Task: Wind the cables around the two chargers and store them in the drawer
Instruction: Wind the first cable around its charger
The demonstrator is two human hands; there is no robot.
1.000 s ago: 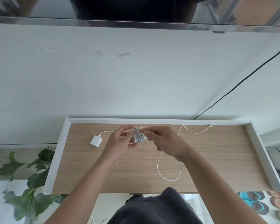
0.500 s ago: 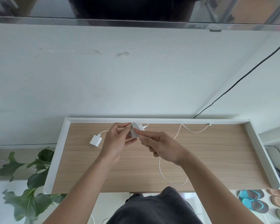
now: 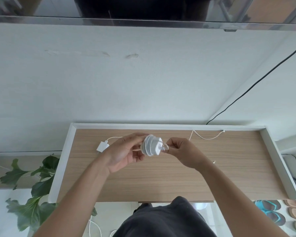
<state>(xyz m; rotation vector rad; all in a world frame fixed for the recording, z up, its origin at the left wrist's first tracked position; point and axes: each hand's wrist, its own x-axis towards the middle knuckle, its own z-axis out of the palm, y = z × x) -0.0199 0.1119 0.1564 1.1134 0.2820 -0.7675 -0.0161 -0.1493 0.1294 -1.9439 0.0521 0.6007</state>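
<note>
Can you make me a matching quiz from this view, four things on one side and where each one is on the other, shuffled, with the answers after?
Things:
1. wound charger
2. loose charger
3. black cable
4. plant

Places:
A. running down the wall at the right
B. lying on the wooden top, left of the hands
C. beside the top's left edge, lower down
D. held up between the left hand and right hand

Pairs: 1-D, 2-B, 3-A, 4-C
</note>
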